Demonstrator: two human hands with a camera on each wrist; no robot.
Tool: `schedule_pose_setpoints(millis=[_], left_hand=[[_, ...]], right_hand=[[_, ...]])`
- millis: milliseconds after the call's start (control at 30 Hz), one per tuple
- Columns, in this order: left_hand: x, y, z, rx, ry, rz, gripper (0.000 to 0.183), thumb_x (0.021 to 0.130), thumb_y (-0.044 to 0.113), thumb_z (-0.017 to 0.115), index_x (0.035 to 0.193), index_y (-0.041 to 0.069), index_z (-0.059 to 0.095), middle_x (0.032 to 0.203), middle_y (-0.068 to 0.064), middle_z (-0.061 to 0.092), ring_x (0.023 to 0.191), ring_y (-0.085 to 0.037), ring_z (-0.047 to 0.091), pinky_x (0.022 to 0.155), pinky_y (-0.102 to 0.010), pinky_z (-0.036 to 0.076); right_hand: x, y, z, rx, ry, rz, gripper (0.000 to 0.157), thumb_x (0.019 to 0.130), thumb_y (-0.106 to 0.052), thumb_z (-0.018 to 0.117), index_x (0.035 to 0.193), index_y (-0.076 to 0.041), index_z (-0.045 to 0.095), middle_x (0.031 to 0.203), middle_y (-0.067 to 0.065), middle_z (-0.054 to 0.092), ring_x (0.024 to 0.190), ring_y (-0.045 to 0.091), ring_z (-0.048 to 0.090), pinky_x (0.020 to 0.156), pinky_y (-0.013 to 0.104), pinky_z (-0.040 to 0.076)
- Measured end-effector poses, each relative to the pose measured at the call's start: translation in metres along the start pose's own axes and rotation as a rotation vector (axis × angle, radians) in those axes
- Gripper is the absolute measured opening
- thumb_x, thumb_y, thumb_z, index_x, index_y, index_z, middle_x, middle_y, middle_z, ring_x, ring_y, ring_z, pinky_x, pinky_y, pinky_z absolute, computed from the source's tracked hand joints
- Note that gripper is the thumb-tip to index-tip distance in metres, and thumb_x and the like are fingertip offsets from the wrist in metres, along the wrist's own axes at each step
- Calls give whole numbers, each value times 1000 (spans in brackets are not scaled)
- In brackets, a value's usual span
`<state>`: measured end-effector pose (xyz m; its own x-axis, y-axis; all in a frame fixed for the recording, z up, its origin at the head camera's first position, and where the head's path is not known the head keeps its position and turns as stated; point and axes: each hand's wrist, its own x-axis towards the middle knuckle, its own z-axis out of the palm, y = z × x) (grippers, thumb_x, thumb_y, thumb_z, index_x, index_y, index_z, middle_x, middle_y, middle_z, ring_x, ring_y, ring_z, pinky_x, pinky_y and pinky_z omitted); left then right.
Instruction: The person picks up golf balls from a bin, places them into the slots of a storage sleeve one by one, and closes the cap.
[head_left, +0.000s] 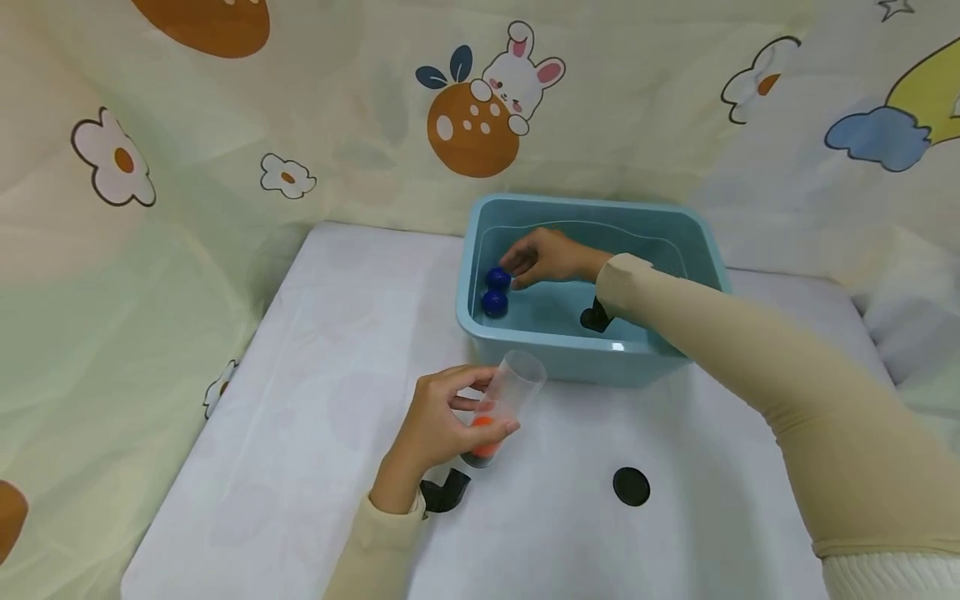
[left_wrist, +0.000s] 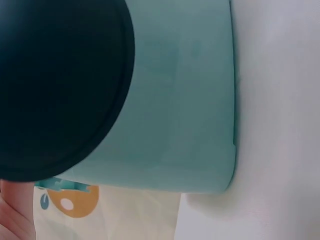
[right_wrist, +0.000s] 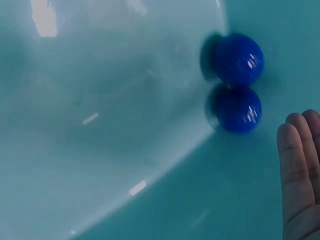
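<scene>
My left hand (head_left: 442, 417) grips a clear plastic tube (head_left: 517, 379) with a dark base, tilted over the table in front of the bin. Low inside the tube sits something orange (head_left: 485, 437), partly covered by my thumb. The tube's dark round base (left_wrist: 55, 85) fills the upper left of the left wrist view. Inside the light blue plastic bin (head_left: 577, 354), my right hand (head_left: 551, 257) reaches toward two blue balls (head_left: 495, 302). These balls (right_wrist: 239, 60) lie side by side near the bin wall, with the straight fingers (right_wrist: 295, 155) a short gap away in the right wrist view.
A flat black disc (head_left: 632, 486) lies on the white table (head_left: 337, 308), right of the tube. Patterned cloth (head_left: 360, 133) hangs behind the bin and along the left side. Black camera mounts (head_left: 446, 492) are strapped at the wrists.
</scene>
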<state>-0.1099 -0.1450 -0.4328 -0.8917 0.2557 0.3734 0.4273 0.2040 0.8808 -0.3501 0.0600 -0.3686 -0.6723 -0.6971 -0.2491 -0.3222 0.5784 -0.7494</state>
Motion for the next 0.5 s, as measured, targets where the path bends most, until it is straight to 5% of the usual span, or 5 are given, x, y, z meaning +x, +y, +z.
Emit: schedule_pose_setpoints(millis=[500], left_hand=[[-3, -6, -1, 5, -13, -19, 54, 74, 7, 98, 123, -1, 77, 116, -10, 79, 97, -18, 76, 80, -31, 67]], right_hand=[[20, 10, 27, -125, -58, 59, 42, 95, 3, 79, 136, 7, 69, 135, 24, 71, 126, 39, 69, 108, 49, 57]])
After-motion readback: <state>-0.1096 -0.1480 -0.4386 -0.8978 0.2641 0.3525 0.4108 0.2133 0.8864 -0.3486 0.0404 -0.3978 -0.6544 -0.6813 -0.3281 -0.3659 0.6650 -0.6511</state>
